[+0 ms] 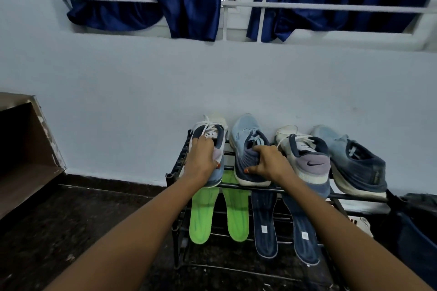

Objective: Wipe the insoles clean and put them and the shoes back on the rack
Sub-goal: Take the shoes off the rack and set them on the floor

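Both hands are at the rack [178, 160]. The left hand [201, 156] wraps the grey heel of the white shoe [212, 132] at the top tier's left end, fingers hooked into its navy collar. The right hand [269, 163] clamps the navy heel of the blue shoe [246, 134] just beside it. To the right on the same tier sit a second white shoe [312, 165] and a second blue shoe [357, 163], toes to the wall [142, 101]. Below, green insoles [203, 217] and navy insoles [264, 224] lean on the lower bars, each navy one showing a small white label.
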A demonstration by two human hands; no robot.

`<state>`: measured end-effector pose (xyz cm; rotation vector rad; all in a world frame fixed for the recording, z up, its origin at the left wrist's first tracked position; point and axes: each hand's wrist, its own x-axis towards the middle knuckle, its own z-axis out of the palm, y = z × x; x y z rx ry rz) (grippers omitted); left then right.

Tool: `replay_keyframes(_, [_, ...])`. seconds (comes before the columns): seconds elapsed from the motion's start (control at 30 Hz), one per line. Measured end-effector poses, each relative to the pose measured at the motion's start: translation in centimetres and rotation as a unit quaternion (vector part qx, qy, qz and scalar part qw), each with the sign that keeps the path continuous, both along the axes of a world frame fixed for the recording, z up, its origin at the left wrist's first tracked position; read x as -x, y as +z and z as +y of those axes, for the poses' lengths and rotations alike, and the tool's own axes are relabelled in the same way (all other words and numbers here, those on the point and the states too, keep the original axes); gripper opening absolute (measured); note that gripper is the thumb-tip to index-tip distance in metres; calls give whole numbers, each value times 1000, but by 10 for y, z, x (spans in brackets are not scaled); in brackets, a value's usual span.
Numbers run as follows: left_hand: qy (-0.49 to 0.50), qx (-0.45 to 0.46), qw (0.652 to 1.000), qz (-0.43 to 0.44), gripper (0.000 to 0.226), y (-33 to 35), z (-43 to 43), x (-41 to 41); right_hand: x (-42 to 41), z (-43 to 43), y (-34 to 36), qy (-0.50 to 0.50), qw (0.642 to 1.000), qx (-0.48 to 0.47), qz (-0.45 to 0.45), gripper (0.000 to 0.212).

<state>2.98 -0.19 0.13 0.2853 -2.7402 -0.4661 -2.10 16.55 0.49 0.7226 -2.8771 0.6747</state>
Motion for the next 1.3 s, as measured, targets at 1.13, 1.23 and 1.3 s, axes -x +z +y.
replay_keyframes(1.13, [332, -48, 937, -91, 29, -139, -232, -389, -311, -285, -150, 269, 955, -52, -116, 31])
replay_keyframes(1.23, [363, -62, 923, -114, 24, -179, -240, -413, -328, -298, -198, 273, 950, -74, -136, 25])
replay_keyframes(1.3, [376, -77, 914, -135, 23, -205, -242, -428, -339, -302, -225, 274, 946, -91, -149, 20])
